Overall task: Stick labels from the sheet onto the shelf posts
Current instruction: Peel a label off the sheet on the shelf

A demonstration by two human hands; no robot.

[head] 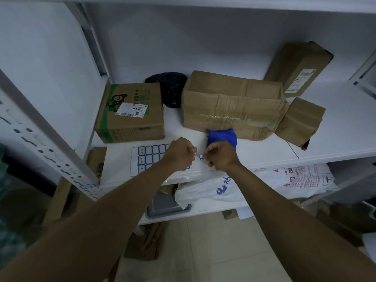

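Labels on the sheet (149, 157) lie flat at the shelf's (325, 147) front edge, where the left hand (180, 156) and right hand (218, 157), fingers curled, pinch one small label (201, 157) between them.

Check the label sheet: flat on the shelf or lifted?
Flat. The label sheet lies spread on the shelf, its right part hidden under the left hand.

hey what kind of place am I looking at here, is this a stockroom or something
Most likely a parcel storeroom or small warehouse. White metal shelving with a slotted post holds taped cardboard boxes, one bearing a shipping label, and a printed sack sits on the shelf below. A label sheet lies by the hands.
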